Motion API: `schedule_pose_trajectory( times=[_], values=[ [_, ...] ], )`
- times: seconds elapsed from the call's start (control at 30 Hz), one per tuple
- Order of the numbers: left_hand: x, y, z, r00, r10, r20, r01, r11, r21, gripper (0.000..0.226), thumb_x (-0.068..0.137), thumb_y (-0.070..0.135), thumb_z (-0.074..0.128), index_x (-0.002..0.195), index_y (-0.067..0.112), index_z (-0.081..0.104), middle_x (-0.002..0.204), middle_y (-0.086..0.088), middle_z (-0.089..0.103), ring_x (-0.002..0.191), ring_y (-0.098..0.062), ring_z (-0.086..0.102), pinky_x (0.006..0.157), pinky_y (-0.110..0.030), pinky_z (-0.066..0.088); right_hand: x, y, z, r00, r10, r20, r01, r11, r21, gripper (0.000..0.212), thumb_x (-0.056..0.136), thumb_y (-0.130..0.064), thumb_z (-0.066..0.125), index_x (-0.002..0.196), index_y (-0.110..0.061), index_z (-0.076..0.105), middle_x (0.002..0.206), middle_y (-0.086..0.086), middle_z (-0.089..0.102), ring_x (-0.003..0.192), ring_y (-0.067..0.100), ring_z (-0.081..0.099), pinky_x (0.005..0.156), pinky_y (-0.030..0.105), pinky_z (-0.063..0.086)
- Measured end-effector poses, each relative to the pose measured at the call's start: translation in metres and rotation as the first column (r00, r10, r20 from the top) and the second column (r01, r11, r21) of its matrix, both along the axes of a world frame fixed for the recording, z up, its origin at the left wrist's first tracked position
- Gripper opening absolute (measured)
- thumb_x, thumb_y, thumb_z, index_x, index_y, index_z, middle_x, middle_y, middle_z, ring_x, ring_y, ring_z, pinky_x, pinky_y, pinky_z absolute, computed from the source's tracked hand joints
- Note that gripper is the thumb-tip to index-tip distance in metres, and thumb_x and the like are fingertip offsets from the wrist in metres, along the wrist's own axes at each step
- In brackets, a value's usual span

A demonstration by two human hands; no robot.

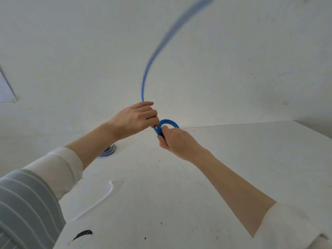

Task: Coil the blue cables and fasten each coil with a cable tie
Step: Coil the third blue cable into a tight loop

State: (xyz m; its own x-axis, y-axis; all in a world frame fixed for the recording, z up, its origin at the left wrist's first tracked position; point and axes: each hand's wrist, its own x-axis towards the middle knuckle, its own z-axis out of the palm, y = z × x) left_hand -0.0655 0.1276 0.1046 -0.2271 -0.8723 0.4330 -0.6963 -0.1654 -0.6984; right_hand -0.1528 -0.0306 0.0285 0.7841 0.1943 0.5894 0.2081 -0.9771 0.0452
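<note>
Both hands are raised above the white table (pixel 233 159). My right hand (pixel 177 142) grips a small coil of blue cable (pixel 168 122) at its lower left side. My left hand (pixel 136 117) pinches the same cable just beside the coil. From my left hand the loose end of the blue cable (pixel 149 69) sweeps up and to the right, blurred by motion, out past the top of the frame. A second blue coil (pixel 108 150), fastened with something pale, lies on the table, partly hidden behind my left forearm.
A white wall stands behind the table. White cable ties (pixel 100 198) lie on the table near my left sleeve. A black mark (pixel 82 233) sits at the table's near edge. A clear panel (pixel 7 87) shows at the far left.
</note>
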Motion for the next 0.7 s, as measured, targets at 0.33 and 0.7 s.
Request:
schedule_pose_trajectory(
  times=[0.33,0.7],
  values=[
    [-0.011,-0.016,0.004,0.677,-0.144,-0.722,-0.032,0.974,-0.224,0.015,0.09,0.006,0.036,0.093,0.021,0.039,0.083,0.008,0.044,0.072,-0.012,0.038,0.064,-0.023,0.036,-0.019,0.004,0.02,0.953,0.282,0.11,-0.278,0.672,0.686,0.028,0.094,-0.033,0.031,0.071,-0.021,0.04,0.054,-0.004,0.034,0.047,0.009,0.029,0.048,0.02,0.028],
    [-0.034,-0.045,0.015,0.412,-0.431,-0.803,-0.041,0.871,-0.489,0.036,0.095,0.028,0.032,0.086,0.0,0.052,0.069,0.015,0.045,0.061,0.005,0.043,0.059,-0.009,0.033,-0.031,0.008,0.043,0.861,0.39,0.325,-0.408,0.15,0.901,0.043,0.093,-0.044,0.023,0.057,-0.021,0.02,0.04,-0.008,0.029,0.044,0.013,0.026,0.049,0.023,0.027]
  ],
)
